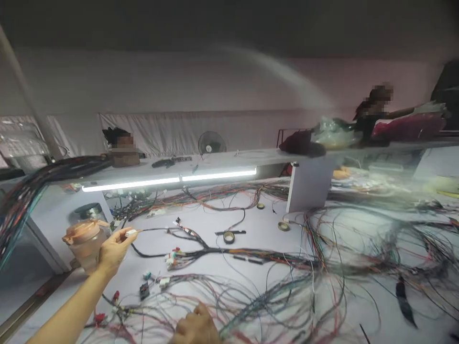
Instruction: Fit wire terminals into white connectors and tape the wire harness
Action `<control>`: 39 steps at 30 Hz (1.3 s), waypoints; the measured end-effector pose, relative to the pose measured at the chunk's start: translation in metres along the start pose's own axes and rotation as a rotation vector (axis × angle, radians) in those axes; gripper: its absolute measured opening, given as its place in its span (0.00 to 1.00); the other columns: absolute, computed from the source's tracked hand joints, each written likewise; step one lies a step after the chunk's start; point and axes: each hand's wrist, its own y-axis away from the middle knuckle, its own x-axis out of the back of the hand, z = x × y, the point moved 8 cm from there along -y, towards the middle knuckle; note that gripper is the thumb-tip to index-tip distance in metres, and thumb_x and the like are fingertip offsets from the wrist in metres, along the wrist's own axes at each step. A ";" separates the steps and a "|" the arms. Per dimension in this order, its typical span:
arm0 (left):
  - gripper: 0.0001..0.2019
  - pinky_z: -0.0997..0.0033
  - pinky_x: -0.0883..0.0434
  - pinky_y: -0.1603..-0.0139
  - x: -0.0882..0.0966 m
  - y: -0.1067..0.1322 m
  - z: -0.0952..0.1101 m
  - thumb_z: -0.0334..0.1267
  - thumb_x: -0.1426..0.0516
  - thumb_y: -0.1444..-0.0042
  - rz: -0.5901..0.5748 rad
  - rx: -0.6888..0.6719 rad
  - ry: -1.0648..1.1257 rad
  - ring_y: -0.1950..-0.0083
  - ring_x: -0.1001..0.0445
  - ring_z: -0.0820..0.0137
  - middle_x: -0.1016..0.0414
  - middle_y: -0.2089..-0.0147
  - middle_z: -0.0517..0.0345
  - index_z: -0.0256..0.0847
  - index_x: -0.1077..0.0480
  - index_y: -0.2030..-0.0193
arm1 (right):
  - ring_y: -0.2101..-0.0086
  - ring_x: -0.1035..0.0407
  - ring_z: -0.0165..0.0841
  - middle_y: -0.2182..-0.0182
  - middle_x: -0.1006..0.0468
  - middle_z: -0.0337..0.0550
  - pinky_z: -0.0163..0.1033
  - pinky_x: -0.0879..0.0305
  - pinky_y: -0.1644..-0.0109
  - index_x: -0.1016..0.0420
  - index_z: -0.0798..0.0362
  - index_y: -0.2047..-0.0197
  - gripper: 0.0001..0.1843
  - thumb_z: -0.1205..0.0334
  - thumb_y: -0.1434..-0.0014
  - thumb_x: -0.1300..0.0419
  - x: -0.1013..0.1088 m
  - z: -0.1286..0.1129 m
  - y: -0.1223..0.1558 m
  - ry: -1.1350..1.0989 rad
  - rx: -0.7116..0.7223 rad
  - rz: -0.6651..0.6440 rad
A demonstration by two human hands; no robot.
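Note:
My left hand (114, 248) is raised over the left part of the white bench (261, 229) and pinches a small white connector (131, 232) at the end of a black wire. That wire runs into a taped harness trunk (215, 250) with white and red plugs. My right hand (196, 327) sits at the bottom edge as a closed fist among loose coloured wires (251, 296); what it holds is hidden.
A jar with an orange lid (84, 239) stands behind my left hand. Tape rolls (228, 237) lie on the bench. A lit strip lamp (168, 180) hangs under a shelf. A wire bundle (21, 196) drapes at left. Two other people sit behind the shelf.

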 end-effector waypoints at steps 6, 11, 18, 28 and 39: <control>0.25 0.64 0.27 0.56 0.006 0.016 -0.025 0.43 0.35 0.68 0.031 0.092 -0.084 0.63 0.26 0.68 0.25 0.65 0.53 0.32 0.28 0.61 | 0.72 0.37 0.29 0.74 0.27 0.35 0.40 0.50 0.63 0.30 0.50 0.72 0.08 0.61 0.41 0.40 0.000 0.001 0.006 -0.160 -0.076 -0.175; 0.20 0.67 0.27 0.53 0.012 0.022 -0.050 0.33 0.36 0.56 0.011 0.175 -0.192 0.62 0.25 0.71 0.24 0.62 0.55 0.33 0.28 0.54 | 0.70 0.38 0.29 0.72 0.25 0.37 0.40 0.54 0.61 0.26 0.50 0.69 0.08 0.62 0.37 0.42 0.015 0.004 0.007 -0.206 -0.078 -0.225; 0.11 0.62 0.25 0.58 0.020 0.018 -0.065 0.38 0.42 0.41 -0.152 0.333 -0.290 0.59 0.25 0.68 0.26 0.56 0.53 0.34 0.30 0.54 | 0.71 0.38 0.29 0.73 0.25 0.38 0.39 0.54 0.60 0.24 0.50 0.69 0.10 0.61 0.36 0.43 0.026 0.001 0.007 -0.264 -0.056 -0.119; 0.20 0.60 0.31 0.49 0.044 0.040 -0.033 0.40 0.35 0.55 -0.303 0.152 -0.415 0.55 0.25 0.64 0.22 0.57 0.47 0.32 0.25 0.55 | 0.70 0.36 0.28 0.72 0.25 0.38 0.38 0.52 0.59 0.24 0.50 0.67 0.10 0.61 0.35 0.44 0.024 0.001 0.009 -0.294 -0.064 -0.112; 0.16 0.63 0.30 0.53 0.042 0.148 -0.011 0.47 0.40 0.49 -0.484 -0.167 -0.569 0.54 0.27 0.63 0.23 0.55 0.50 0.40 0.23 0.56 | 0.71 0.37 0.28 0.73 0.25 0.36 0.38 0.51 0.60 0.24 0.49 0.67 0.08 0.61 0.37 0.41 0.025 0.001 0.009 -0.261 -0.064 -0.075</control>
